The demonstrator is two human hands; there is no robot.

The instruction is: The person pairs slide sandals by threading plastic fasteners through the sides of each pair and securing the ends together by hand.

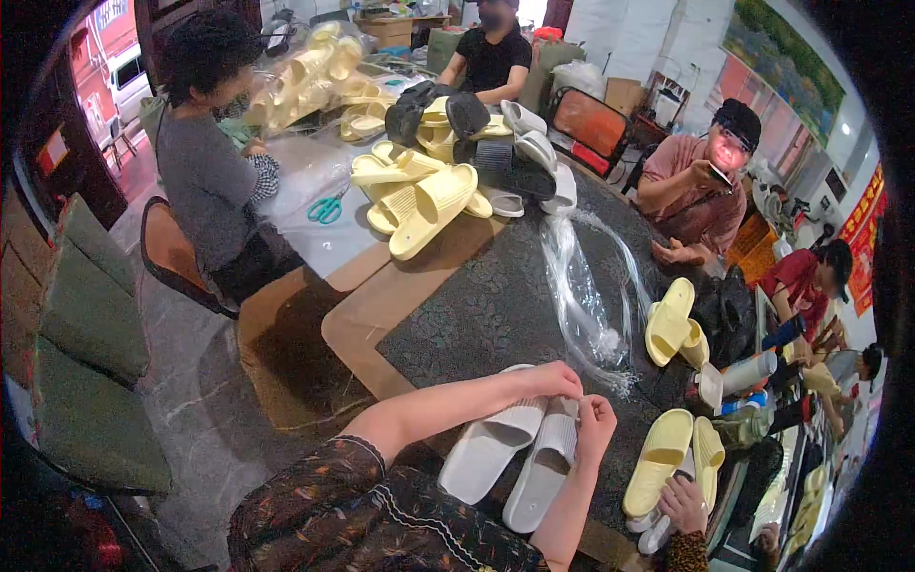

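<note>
A pair of pale grey slide sandals lies on the dark table in front of me, the left slide (479, 460) beside the right slide (541, 475). My left hand (555, 380) is over the far ends of the slides, its fingers pinched together. Close by, my right hand (597, 425) is also closed in a pinch, above the far end of the right slide. The fingertips of both hands nearly meet. Anything between them is too small to make out. Just beyond lies a bundle of clear plastic strands (570, 286).
Yellow slides (434, 212) are piled with black and grey ones at the far side. More yellow slides (673, 319) stand at the right, near a co-worker's hand (682, 503). Teal scissors (325, 210) lie far left. Several people sit around the table.
</note>
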